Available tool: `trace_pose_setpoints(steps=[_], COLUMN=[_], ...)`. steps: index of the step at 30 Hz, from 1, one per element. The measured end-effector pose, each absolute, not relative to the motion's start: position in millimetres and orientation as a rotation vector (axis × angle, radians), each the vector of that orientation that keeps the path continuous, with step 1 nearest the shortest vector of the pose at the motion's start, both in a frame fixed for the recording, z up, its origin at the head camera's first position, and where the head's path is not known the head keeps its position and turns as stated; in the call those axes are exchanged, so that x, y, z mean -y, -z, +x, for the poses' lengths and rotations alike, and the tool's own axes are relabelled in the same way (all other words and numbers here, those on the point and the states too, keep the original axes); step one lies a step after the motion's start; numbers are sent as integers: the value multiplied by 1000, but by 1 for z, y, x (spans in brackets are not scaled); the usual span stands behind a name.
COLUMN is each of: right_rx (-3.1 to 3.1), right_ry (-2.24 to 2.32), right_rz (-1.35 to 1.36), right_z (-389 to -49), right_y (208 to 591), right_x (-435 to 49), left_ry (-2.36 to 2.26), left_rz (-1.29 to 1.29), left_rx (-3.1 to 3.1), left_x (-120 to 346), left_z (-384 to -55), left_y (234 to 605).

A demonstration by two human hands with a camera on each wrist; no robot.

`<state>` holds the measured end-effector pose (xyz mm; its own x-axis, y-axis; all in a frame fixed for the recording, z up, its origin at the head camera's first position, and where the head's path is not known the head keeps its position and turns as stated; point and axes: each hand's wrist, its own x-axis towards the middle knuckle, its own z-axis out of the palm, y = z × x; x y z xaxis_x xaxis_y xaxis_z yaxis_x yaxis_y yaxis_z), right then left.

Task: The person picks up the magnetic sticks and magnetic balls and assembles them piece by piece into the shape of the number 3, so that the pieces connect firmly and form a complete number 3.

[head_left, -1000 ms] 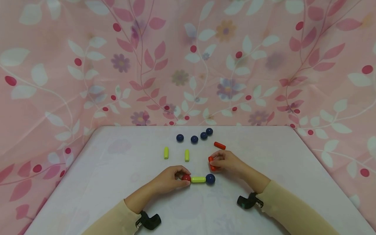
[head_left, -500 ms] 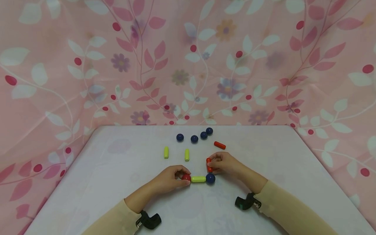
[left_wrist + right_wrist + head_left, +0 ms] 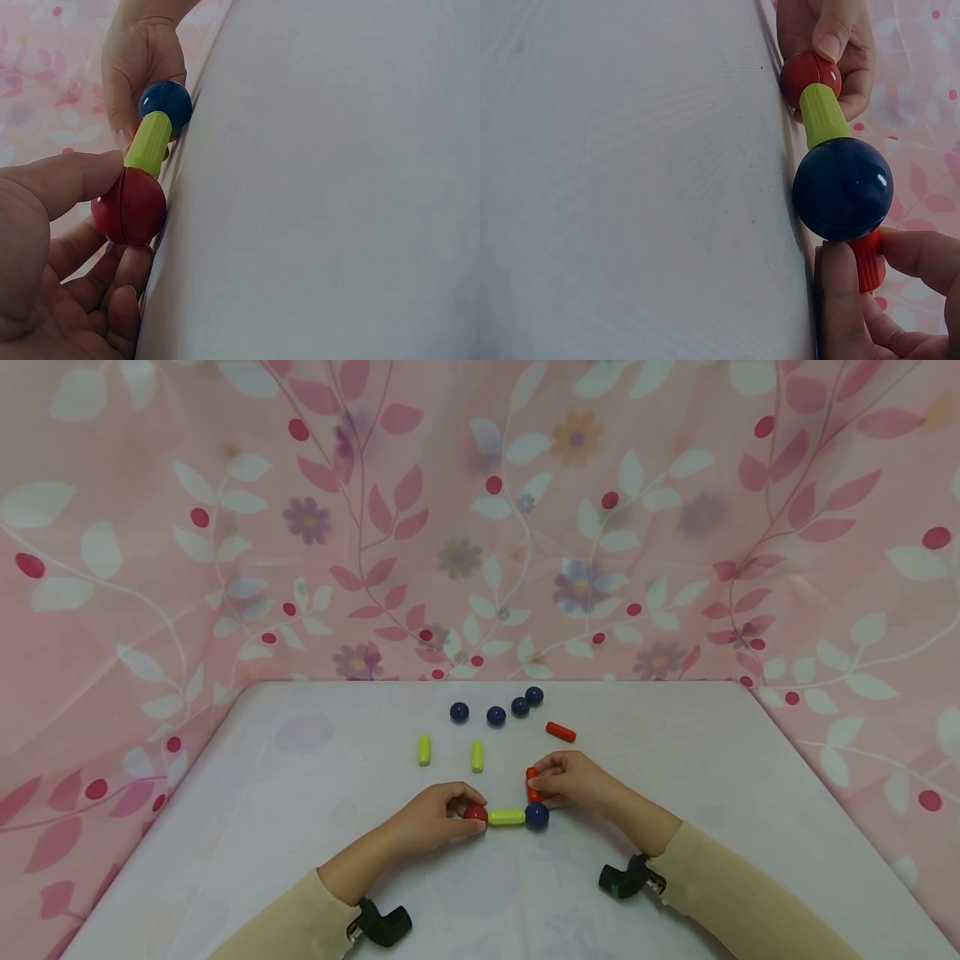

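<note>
At the middle of the white table (image 3: 247, 785), toward its near side, a joined row runs from left to right: a red ball (image 3: 476, 814), a yellow-green rod (image 3: 507, 817) and a blue ball (image 3: 536, 816). The yellow-green rod lies between the two balls and touches both. The left hand (image 3: 438, 818) grips the red ball at the left end of the row, with the thumb on its near side and the fingers on its far side. The right hand (image 3: 581, 781) pinches a red rod (image 3: 533, 785) between thumb and fingers. This rod points from near to far, roughly at a right angle to the yellow-green rod, and its near end meets the far side of the blue ball. The exact contact surface is hidden in the right wrist view.

Beyond the hands, two loose yellow-green rods (image 3: 424, 750) lie apart, both aligned near to far. A loose red rod (image 3: 561, 732) lies at an angle beyond the right hand. Four loose blue balls (image 3: 496, 716) form the farthest group; the two at the right sit closest together. A pink floral cloth (image 3: 450, 468) hangs behind the far table edge. Each beige sleeve (image 3: 288, 914) carries a black device (image 3: 386, 927) at the wrist.
</note>
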<state>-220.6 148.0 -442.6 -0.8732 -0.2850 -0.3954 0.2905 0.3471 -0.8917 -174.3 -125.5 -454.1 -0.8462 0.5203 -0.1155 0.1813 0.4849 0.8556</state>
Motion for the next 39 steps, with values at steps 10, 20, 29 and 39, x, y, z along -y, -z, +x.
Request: trace_pose_setpoints(steps=[10, 20, 29, 39], right_rx=[-2131, -2113, -2135, -2178], right_ry=[1549, 1569, 1537, 1502], right_rz=[-28, -59, -94, -146], right_z=[-220, -224, -226, -232], right_y=[442, 440, 436, 420], right_x=[-151, -158, -163, -175], left_ry=[-1299, -1294, -1305, -1319], left_rz=[587, 588, 579, 581], left_rx=[-2394, -2413, -2412, -2398], left_x=[125, 125, 125, 126], left_z=[-175, -174, -175, -175], left_y=[455, 454, 456, 455])
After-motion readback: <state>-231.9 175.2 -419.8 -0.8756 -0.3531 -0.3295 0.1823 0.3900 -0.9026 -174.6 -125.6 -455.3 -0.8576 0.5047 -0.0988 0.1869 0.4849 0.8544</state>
